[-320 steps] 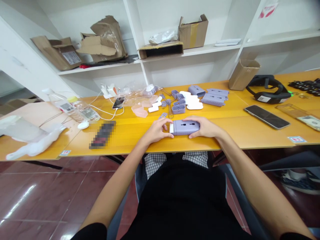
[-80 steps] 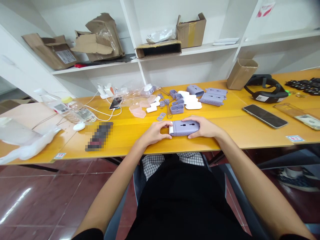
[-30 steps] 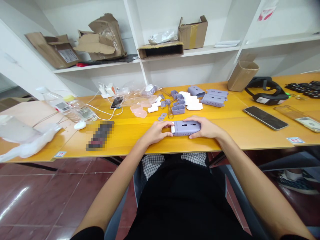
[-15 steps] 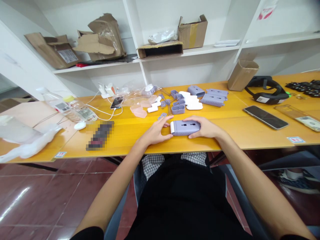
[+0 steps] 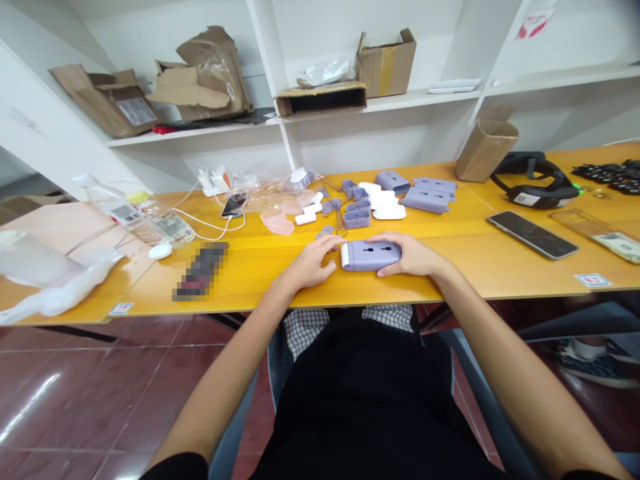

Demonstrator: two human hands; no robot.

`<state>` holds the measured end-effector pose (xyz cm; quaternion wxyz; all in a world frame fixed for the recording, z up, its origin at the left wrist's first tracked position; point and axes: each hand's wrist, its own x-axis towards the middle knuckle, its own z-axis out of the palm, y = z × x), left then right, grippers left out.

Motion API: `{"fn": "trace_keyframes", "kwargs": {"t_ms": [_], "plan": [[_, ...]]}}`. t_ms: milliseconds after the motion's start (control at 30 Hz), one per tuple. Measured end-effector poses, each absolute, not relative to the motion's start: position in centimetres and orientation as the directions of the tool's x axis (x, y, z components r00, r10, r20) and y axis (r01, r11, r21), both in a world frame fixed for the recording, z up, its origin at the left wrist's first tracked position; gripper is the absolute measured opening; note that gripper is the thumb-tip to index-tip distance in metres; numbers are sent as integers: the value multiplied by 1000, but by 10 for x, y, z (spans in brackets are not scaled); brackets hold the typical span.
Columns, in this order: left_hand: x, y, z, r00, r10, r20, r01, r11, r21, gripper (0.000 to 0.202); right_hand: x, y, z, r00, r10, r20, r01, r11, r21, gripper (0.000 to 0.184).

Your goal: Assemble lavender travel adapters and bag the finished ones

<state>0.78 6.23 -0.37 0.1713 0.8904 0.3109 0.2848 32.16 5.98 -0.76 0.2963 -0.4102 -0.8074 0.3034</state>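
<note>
A boxy lavender plastic case [image 5: 373, 257], gripped by the right hand [image 5: 414, 255] near the wooden surface's [image 5: 480, 260] front edge, could be jarred by the open-fingered left hand [image 5: 309, 265].

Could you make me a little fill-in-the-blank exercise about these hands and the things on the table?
1. The purple case is gripped by the ____ hand.
2. The end piece nearest the left hand is ____ in colour.
3. In this view, the yellow-capped bottle lies to the ____ of the black headset.

Missing words: right; white; left.
</note>
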Motion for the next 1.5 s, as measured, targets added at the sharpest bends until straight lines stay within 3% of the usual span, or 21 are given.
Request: {"fn": "trace_keyframes", "kwargs": {"t_ms": [67, 233, 933, 1133, 1500], "plan": [[7, 63, -3, 646, 646, 406, 464, -755, 463, 60, 322, 60, -7, -490, 842, 223, 487, 478, -731, 80], [2, 70, -7, 581, 724, 372, 589, -690, 421, 30, 322, 60, -6, -500, 837, 221, 478, 480, -736, 80], [2, 73, -11, 590, 698, 406, 601, -715, 356, 35, 321, 59, -6, -502, 835, 225, 479, 485, -732, 79], [3, 69, -6, 594, 695, 404, 579, -719, 385, 46, 320, 59, -6, -489, 842, 227, 489, 480, -728, 79], [4, 69, -5, 632, 648, 425, 523, -762, 383, 42, 320, 59, -6, -491, 841, 230, 484, 482, -730, 79]]}}
